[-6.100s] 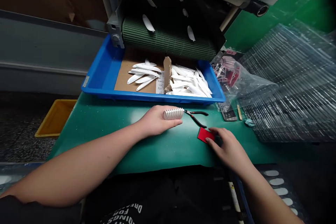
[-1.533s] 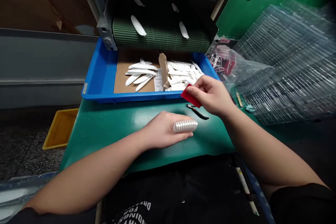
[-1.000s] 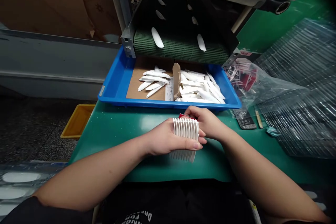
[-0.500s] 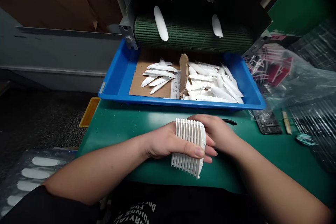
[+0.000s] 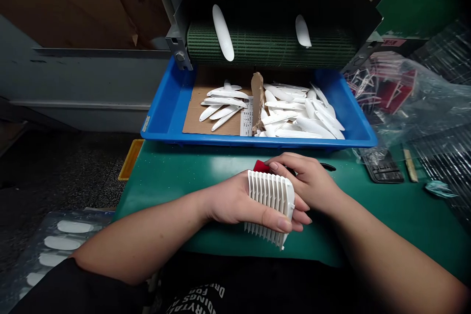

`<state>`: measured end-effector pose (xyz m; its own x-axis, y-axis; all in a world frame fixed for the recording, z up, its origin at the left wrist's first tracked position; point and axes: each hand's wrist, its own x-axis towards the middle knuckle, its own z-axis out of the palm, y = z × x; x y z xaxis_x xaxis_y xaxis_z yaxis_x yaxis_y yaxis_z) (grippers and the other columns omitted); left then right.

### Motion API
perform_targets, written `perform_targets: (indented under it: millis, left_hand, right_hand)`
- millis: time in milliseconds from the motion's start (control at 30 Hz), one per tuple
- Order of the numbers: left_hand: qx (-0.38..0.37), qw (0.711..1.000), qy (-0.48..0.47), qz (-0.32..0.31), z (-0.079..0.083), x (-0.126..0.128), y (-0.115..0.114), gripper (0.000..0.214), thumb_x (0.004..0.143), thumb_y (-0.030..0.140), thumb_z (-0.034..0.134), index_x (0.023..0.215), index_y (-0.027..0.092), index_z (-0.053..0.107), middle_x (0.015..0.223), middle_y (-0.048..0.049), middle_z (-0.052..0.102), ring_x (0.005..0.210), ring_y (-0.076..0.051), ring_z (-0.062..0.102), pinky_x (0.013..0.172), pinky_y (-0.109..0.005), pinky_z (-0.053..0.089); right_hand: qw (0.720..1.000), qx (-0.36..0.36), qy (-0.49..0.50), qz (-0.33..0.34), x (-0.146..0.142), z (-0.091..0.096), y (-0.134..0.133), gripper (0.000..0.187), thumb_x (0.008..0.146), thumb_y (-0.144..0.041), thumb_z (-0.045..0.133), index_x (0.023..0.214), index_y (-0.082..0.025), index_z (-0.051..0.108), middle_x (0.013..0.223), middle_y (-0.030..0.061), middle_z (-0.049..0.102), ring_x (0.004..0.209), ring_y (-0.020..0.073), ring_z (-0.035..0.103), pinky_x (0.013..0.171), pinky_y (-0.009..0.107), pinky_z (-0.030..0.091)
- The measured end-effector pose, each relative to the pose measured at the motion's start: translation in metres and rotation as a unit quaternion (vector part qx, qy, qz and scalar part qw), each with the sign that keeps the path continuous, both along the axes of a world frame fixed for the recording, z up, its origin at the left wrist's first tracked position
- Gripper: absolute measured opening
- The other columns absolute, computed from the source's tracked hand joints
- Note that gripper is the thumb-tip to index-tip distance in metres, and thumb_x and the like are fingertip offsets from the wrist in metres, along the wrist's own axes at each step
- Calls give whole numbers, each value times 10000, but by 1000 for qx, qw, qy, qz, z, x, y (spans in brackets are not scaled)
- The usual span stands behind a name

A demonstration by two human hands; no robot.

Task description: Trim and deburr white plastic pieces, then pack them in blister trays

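Over the green table point(image 5: 172, 181), your left hand point(image 5: 231, 203) grips a ribbed white plastic rack point(image 5: 270, 201) against its palm, fingers closed around it. Behind the rack, a red pad point(image 5: 261, 166) sits pinched under the curled fingers of your right hand point(image 5: 305, 181), with a black plier handle point(image 5: 327, 167) just beyond.

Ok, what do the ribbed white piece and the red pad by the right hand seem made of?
The ribbed white piece looks like moulded plastic, matte, with thin even fins. The red pad is mostly hidden; its matte face suggests foam or felt, but that's uncertain.
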<state>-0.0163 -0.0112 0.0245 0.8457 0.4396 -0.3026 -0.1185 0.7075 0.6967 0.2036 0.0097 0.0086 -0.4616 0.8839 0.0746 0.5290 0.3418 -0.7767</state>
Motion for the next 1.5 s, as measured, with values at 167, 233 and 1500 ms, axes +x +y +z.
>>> perform_targets:
  millis: [167, 233, 1500]
  left_hand:
    - [33, 999, 14, -16, 7, 0, -2, 466, 729, 283, 999, 1141, 171, 812, 1216, -143, 821, 1251, -341, 750, 1071, -475, 639]
    - [34, 999, 19, -21, 9, 0, -2, 515, 670, 279, 1030, 1128, 174, 819, 1205, -141, 824, 1259, -355, 744, 1039, -473, 656]
    - [24, 994, 99, 26, 6, 5, 0, 517, 676, 278, 1021, 1141, 169, 824, 1170, -132, 836, 1197, -355, 774, 1020, -463, 656]
  right_hand:
    - [1000, 2, -3, -3, -1, 0, 0, 279, 1108, -391, 558, 1034, -235, 777, 958, 48, 782, 848, 194, 715, 765, 322, 545]
    - [1000, -2, -7, 1, -2, -1, -1, 285, 1110, -394, 550, 1045, -241, 781, 980, 53, 790, 857, 201, 725, 774, 325, 555]
    - [982, -63, 174, -29, 3, 0, -7, 433, 1153, -452, 464, 1070, -204, 811, 832, 16, 759, 792, 143, 716, 751, 258, 554]
